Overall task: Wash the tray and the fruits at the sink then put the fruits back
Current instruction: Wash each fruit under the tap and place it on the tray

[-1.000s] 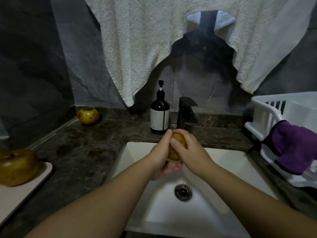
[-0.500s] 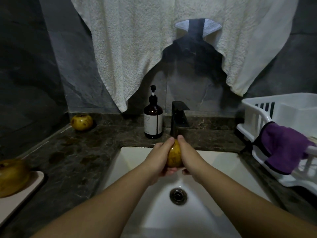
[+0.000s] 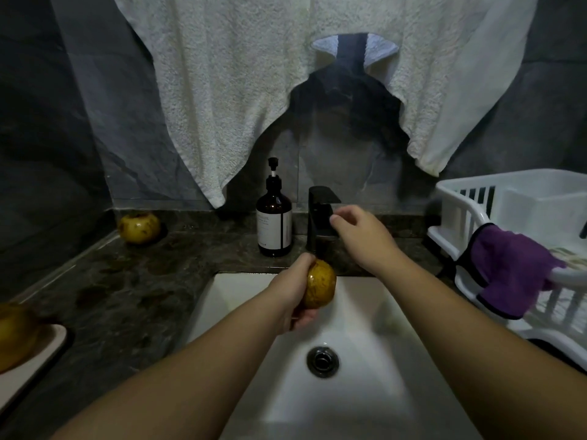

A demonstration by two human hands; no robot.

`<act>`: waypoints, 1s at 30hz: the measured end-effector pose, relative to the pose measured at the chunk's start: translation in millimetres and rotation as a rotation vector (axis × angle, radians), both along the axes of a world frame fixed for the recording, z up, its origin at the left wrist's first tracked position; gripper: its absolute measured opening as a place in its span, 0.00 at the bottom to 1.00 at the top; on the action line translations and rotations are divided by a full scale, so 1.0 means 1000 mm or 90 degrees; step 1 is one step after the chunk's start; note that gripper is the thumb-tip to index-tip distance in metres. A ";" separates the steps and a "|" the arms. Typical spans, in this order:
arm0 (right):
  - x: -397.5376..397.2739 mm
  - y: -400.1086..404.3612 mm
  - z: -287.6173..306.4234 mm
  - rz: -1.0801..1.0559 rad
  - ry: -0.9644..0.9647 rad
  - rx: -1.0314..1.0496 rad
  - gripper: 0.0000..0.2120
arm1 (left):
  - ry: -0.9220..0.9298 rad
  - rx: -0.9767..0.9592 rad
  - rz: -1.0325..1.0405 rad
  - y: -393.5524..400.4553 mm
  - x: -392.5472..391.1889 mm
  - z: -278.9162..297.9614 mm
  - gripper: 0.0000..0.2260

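Note:
My left hand (image 3: 293,292) grips a yellow-brown spotted fruit (image 3: 319,284) over the white sink (image 3: 365,312), just below the black faucet (image 3: 320,217). My right hand (image 3: 362,236) is off the fruit and raised beside the faucet's handle, fingers loosely curled, holding nothing. A second fruit (image 3: 138,227) rests on the dark counter at the back left. A third fruit (image 3: 16,336) lies on the pale tray (image 3: 35,366) at the left edge, partly cut off by the frame.
A brown pump soap bottle (image 3: 273,217) stands left of the faucet. A white dish rack (image 3: 514,236) with a purple cloth (image 3: 511,271) fills the right counter. White towels (image 3: 254,74) hang above. The drain (image 3: 322,361) is in the basin's middle.
My right hand let go of the fruit and rose to the faucet handle. My left hand now holds the fruit alone, at about the same place over the sink.

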State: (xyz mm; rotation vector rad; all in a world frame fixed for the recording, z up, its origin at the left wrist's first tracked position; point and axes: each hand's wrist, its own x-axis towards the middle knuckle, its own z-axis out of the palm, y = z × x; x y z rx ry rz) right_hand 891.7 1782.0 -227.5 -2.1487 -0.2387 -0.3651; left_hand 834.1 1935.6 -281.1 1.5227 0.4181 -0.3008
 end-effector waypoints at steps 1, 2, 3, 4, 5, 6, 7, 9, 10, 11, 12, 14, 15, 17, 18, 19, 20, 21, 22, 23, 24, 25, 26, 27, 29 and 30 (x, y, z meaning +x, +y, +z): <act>0.001 0.000 0.000 0.003 -0.004 -0.023 0.15 | -0.011 -0.009 0.009 -0.003 0.001 0.000 0.27; 0.002 0.001 0.001 0.008 -0.009 -0.040 0.16 | -0.026 -0.019 0.020 -0.006 0.003 -0.001 0.27; 0.003 0.001 0.001 0.012 -0.016 -0.053 0.16 | -0.044 -0.028 0.033 -0.009 0.005 -0.001 0.28; 0.004 0.001 0.002 0.015 -0.024 -0.064 0.17 | -0.063 -0.035 0.046 -0.012 0.008 -0.002 0.28; 0.005 0.002 0.002 0.017 -0.031 -0.073 0.18 | -0.081 -0.042 0.058 -0.014 0.010 -0.003 0.27; 0.007 0.002 0.002 0.019 -0.034 -0.080 0.18 | -0.097 -0.048 0.064 -0.016 0.011 -0.005 0.26; 0.008 0.003 0.002 0.019 -0.034 -0.084 0.19 | -0.107 -0.050 0.062 -0.017 0.012 -0.008 0.25; 0.011 0.002 0.000 0.019 -0.034 -0.087 0.20 | -0.117 -0.044 0.048 -0.020 0.012 -0.011 0.24; 0.011 0.002 -0.001 0.023 -0.032 -0.083 0.21 | -0.124 -0.038 0.043 -0.022 0.013 -0.013 0.23; 0.012 0.003 -0.002 0.028 -0.030 -0.077 0.21 | -0.133 -0.035 0.041 -0.022 0.014 -0.013 0.22; 0.011 0.002 -0.002 0.030 -0.029 -0.074 0.22 | -0.140 -0.036 0.037 -0.024 0.013 -0.013 0.22; 0.012 0.002 -0.002 0.038 -0.029 -0.071 0.23 | -0.145 -0.039 0.026 -0.025 0.014 -0.012 0.21; 0.013 0.002 -0.002 0.044 -0.026 -0.069 0.23 | -0.146 -0.042 0.020 -0.025 0.013 -0.012 0.21; 0.015 0.002 -0.002 0.057 -0.018 -0.060 0.23 | -0.151 -0.051 0.014 -0.024 0.013 -0.012 0.20; 0.015 0.002 -0.002 0.060 -0.016 -0.057 0.23 | -0.155 -0.054 0.015 -0.024 0.013 -0.012 0.20; 0.015 0.002 -0.002 0.061 -0.015 -0.057 0.24 | -0.158 -0.054 0.015 -0.023 0.013 -0.012 0.20; 0.016 0.002 -0.002 0.063 -0.013 -0.057 0.24 | -0.159 -0.052 0.015 -0.023 0.013 -0.011 0.21; 0.016 0.003 -0.001 0.068 -0.011 -0.056 0.25 | -0.159 -0.051 0.016 -0.023 0.013 -0.011 0.21; 0.017 0.003 -0.001 0.075 -0.010 -0.053 0.26 | -0.158 -0.050 0.015 -0.022 0.013 -0.011 0.21; 0.017 0.004 -0.001 0.082 -0.009 -0.049 0.27 | -0.158 -0.047 0.015 -0.021 0.013 -0.011 0.22; 0.017 0.004 0.000 0.087 -0.008 -0.047 0.27 | -0.156 -0.043 0.014 -0.021 0.012 -0.011 0.22; 0.018 0.004 0.000 0.089 -0.005 -0.046 0.28 | -0.154 -0.041 0.011 -0.020 0.012 -0.011 0.22; 0.018 0.004 0.001 0.091 -0.001 -0.045 0.28 | -0.153 -0.041 0.010 -0.020 0.011 -0.010 0.22; 0.018 0.004 0.002 0.093 0.004 -0.047 0.27 | -0.153 -0.042 0.009 -0.020 0.011 -0.010 0.21; 0.018 0.004 0.004 0.097 0.008 -0.057 0.27 | -0.154 -0.048 0.009 -0.021 0.009 -0.008 0.21; 0.017 0.003 0.004 0.099 0.010 -0.061 0.26 | -0.155 -0.049 0.009 -0.021 0.009 -0.007 0.20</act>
